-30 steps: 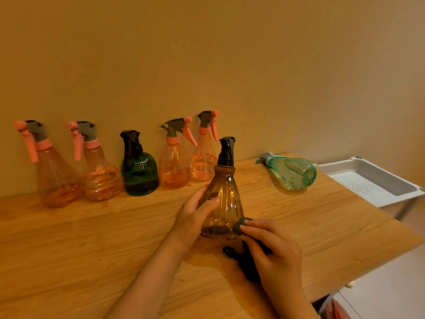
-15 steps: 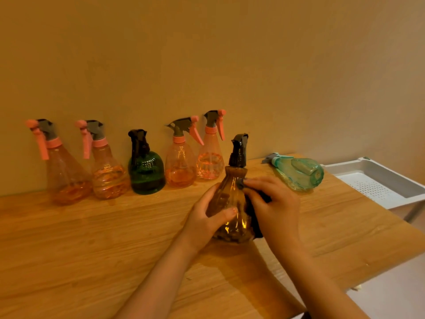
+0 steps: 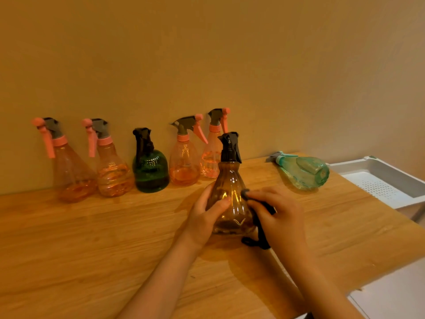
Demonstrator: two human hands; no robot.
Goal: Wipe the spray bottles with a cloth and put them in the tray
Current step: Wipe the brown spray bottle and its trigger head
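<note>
Wiping step in hand. Left hand (image 3: 204,215) curls round brown bottle (image 3: 230,199), upright on tabletop (image 3: 92,238), centre. Right hand (image 3: 276,215) clutches dark cloth (image 3: 259,238) against bottle's right side. Tray (image 3: 391,171) far right, no bottle visible in it. Next, likely: finish rubbing, carry bottle right to tray.

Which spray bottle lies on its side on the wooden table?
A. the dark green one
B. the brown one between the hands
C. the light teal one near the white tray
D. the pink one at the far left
C: the light teal bottle lies flat on the table beside the white tray; the others stand upright.
</note>
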